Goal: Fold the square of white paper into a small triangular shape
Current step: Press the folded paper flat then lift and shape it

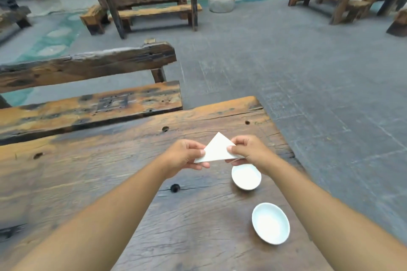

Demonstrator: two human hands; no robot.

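Currently, the person is holding the white paper, already folded into a triangle, above the wooden table and between both hands. The left hand is pinching the paper's left corner, thumb on top and fingers curled beneath. The right hand is closing on the right corner in the same way. The triangle's long edge is running left to right, nearest the person, and its apex is pointing away from them. Both hands are sitting equally near the paper, one at each end of that long edge. Judging from this layout, a further fold would be bringing one end corner across to the other.

Two empty white bowls are resting on the table, one just below the right wrist and the other nearer the person. A weathered wooden bench is standing beyond the table's far edge. Further benches are occupying a grey paved floor.
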